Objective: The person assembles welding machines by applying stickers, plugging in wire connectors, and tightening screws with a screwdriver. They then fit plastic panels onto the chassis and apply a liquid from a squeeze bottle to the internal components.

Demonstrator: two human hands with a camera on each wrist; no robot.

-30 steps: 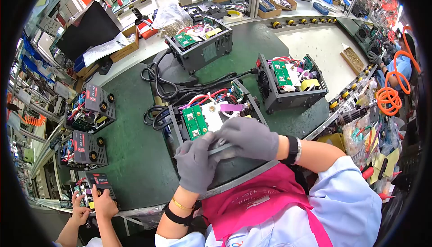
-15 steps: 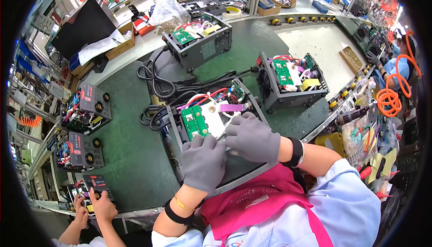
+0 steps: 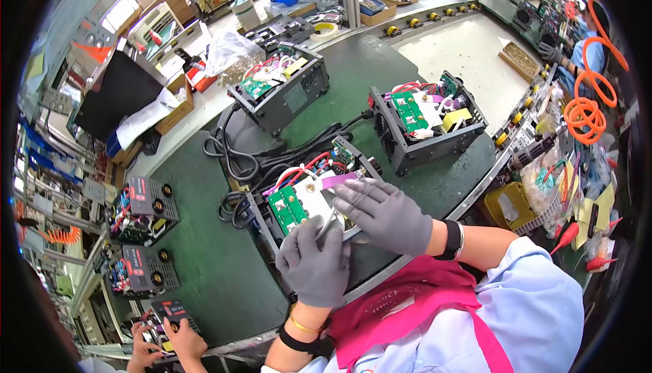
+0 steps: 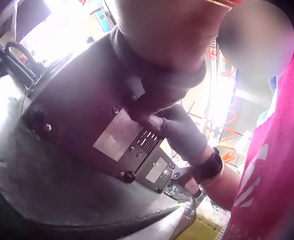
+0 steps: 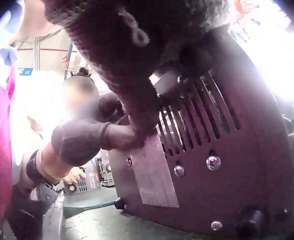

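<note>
Both hands wear grey gloves and work at the near side of an open machine case (image 3: 255, 213), which holds a green circuit board (image 3: 286, 208) and a white sheet. My left hand (image 3: 314, 264) is at the near rim, pinching a pale cable-like strip (image 3: 329, 221) between thumb and forefinger. Over the right part of the case, my right hand (image 3: 388, 218) stretches its fingers toward a purple strip (image 3: 337, 181). In the right wrist view, the case's side panel (image 5: 247, 180) shows vent slots, screws and a silver label (image 5: 154, 175). Palms and fingertip undersides are mostly hidden.
Two more open cases, one at the back (image 3: 292, 94) and one to the right (image 3: 435, 135), stand on the green bench (image 3: 224, 285). Black power cords (image 3: 238, 155) lie between them. Several smaller units (image 3: 146, 200) line the left, where another person's hands (image 3: 180, 339) work.
Both hands stay at the near rim. The right hand, earlier curled near the left, now lies with fingers outstretched. The head view has shifted, moving the bench scene within the picture.
</note>
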